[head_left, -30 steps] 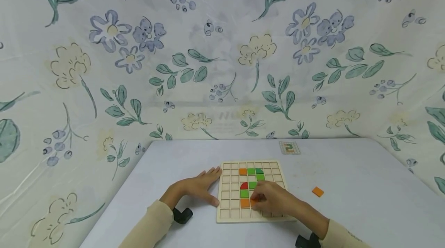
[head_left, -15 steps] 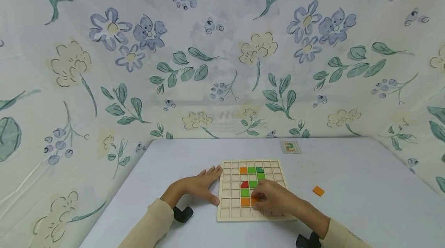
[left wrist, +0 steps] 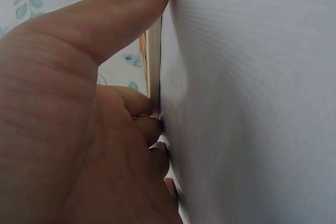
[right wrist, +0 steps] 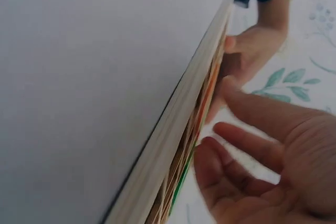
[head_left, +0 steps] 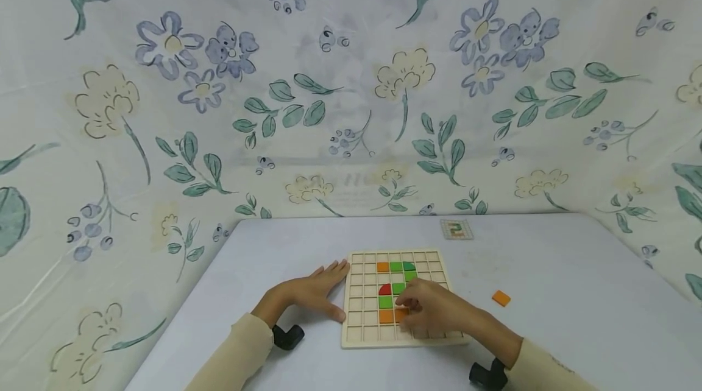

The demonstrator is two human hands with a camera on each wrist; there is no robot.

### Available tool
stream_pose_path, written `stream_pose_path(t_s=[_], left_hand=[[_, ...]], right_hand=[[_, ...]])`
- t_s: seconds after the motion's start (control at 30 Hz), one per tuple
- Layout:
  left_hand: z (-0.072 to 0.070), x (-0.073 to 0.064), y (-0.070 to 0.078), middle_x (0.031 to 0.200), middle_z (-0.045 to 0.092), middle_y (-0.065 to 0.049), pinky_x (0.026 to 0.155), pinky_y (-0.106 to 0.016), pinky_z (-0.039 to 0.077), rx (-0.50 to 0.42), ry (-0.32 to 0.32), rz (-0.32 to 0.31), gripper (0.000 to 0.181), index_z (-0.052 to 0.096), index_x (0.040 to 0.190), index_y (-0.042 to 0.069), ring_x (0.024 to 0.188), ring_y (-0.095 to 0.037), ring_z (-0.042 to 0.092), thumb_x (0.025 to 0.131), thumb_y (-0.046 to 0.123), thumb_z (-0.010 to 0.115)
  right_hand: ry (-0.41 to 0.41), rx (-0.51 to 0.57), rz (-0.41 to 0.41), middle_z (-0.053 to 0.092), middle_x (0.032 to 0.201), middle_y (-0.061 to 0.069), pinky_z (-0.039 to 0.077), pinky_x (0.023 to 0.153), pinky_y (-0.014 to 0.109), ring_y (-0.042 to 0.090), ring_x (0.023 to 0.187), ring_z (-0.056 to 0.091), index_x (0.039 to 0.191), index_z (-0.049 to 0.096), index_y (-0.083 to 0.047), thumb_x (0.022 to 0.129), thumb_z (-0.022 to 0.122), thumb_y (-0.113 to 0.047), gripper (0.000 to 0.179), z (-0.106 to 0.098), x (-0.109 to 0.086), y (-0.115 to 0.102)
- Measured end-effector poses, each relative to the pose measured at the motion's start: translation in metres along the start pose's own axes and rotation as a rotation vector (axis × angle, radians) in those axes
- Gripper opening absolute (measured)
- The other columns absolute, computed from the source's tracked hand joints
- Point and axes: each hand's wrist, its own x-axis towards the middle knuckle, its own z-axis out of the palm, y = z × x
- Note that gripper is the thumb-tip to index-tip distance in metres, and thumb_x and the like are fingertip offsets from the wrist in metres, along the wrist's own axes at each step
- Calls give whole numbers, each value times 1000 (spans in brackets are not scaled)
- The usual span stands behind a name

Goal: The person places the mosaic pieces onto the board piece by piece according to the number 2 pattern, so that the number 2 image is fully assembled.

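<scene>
A wooden grid board lies flat on the table. My left hand rests palm down at its left side, fingers spread, thumb and fingertips right at the edge; the left wrist view shows the fingertips down on the tabletop beside the board. Over the lower right cells is my right hand, its thumb and index finger apart, with the thumb tip by an orange square tile sitting in a cell. Left of that tile is another orange tile. A green tile and a red quarter-round tile sit above.
One loose orange square tile lies on the table right of the board. At the back stands no wall gap, just a flowered cloth. A small pattern card lies near the table's far edge.
My right thumb and index finger have parted slightly, and the orange tile beneath them shows more, lying in its cell. The left hand keeps its place at the board's edge.
</scene>
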Motion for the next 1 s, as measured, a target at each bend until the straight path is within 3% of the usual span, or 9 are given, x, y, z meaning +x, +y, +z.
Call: stream_pose_path(t_s=[0.2, 0.57, 0.77, 1.0], left_hand=[[1, 1, 0, 169, 5, -12, 128, -50, 4, -9, 2, 4, 115, 13, 160, 4, 158, -29, 0, 79, 51, 79], [-2, -1, 1, 169, 5, -11, 128, -49, 4, 2, 0, -7, 115, 13, 160, 4, 158, -29, 1, 79, 52, 79], [0, 1, -3, 169, 4, -13, 128, -50, 4, -7, 1, 19, 115, 12, 160, 3, 157, -30, 0, 79, 50, 80], [0, 1, -4, 169, 3, -15, 128, -52, 4, -14, -3, 40, 116, 11, 160, 1, 157, -32, 0, 80, 50, 79]], right_hand=[[34, -8, -36, 68, 96, 0, 55, 75, 19, 6, 85, 59, 105, 72, -7, 84, 80, -17, 25, -20, -10, 3], [138, -75, 31, 69, 97, 0, 56, 74, 20, 5, 85, 59, 107, 71, -3, 85, 78, -17, 27, -62, -40, 20], [173, -102, 89, 69, 97, 1, 56, 74, 20, 6, 85, 61, 108, 71, -4, 86, 78, -22, 30, -73, -61, 37], [192, -90, 222, 68, 96, -1, 56, 72, 26, 11, 87, 62, 109, 70, -2, 85, 79, -24, 33, -83, -81, 59]])
